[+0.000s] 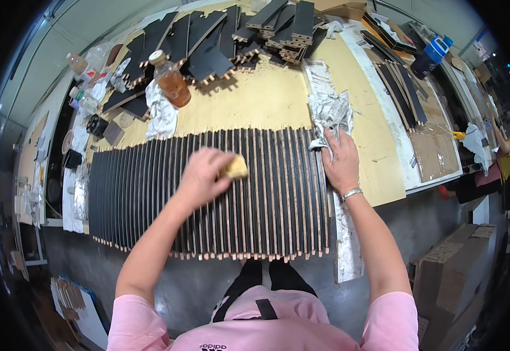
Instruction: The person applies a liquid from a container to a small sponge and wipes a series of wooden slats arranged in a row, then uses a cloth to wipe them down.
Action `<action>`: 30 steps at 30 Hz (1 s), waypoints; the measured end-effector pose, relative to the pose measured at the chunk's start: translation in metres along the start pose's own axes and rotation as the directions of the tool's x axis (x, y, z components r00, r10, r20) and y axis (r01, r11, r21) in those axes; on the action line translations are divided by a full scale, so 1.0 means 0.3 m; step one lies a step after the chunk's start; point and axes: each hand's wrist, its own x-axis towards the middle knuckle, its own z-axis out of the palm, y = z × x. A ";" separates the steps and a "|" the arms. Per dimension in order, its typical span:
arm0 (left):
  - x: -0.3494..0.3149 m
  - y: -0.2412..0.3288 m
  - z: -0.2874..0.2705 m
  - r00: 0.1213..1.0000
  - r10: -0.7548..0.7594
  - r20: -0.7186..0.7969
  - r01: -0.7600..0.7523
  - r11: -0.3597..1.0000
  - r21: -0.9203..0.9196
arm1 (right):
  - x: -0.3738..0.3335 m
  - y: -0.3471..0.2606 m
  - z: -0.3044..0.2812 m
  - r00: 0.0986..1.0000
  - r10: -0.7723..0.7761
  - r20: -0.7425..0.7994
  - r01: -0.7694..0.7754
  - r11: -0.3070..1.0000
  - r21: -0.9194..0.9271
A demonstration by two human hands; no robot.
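Note:
Black wooden strips (267, 216) stand packed side by side in a wide row before me, with pale edges upward and light pegs at their ends. My left hand (205, 175) is closed round a yellow sponge (237, 167) that rests on the top edges near the row's middle. At the row's right end lies my right hand (343, 161), fingers stretched out. Its fingertips touch a crumpled, stained white cloth (330, 108). Beneath that hand and cloth runs a white-smeared plank (348, 248), alongside the last strip.
Behind the row, a bottle of amber liquid (173, 86) stands by a white rag (161, 117). Loose black boards (208, 50) are heaped at the back. A dark tumbler with a blue lid (430, 55) is at far right. Another person (508, 153) is at the right edge.

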 end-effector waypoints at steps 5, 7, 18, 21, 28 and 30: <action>0.121 -0.042 0.012 0.985 -0.137 -0.107 0.142 0.989 0.040 | -0.009 0.022 -0.024 0.998 0.050 0.034 -0.051 0.998 0.022; 0.083 0.154 0.015 0.991 0.092 -0.096 -0.108 0.979 -0.174 | -0.020 0.045 -0.034 0.998 0.053 0.020 -0.054 0.998 0.017; 0.448 -0.327 0.123 0.989 -0.084 -0.122 0.099 0.987 0.125 | 0.035 -0.055 -0.012 0.997 0.030 0.075 -0.036 0.995 0.088; 0.498 -0.151 0.142 0.990 0.015 -0.138 -0.021 0.999 -0.041 | 0.001 0.032 -0.046 0.994 0.083 0.072 -0.086 0.995 0.041; 0.500 -0.223 0.206 0.999 -0.017 -0.038 0.020 0.997 0.072 | 0.035 -0.031 -0.021 0.997 0.046 0.056 -0.049 0.997 0.056; 0.562 -0.211 0.193 0.990 0.024 -0.140 -0.009 0.994 0.111 | 0.027 -0.014 -0.021 0.996 0.064 0.065 -0.068 0.995 0.072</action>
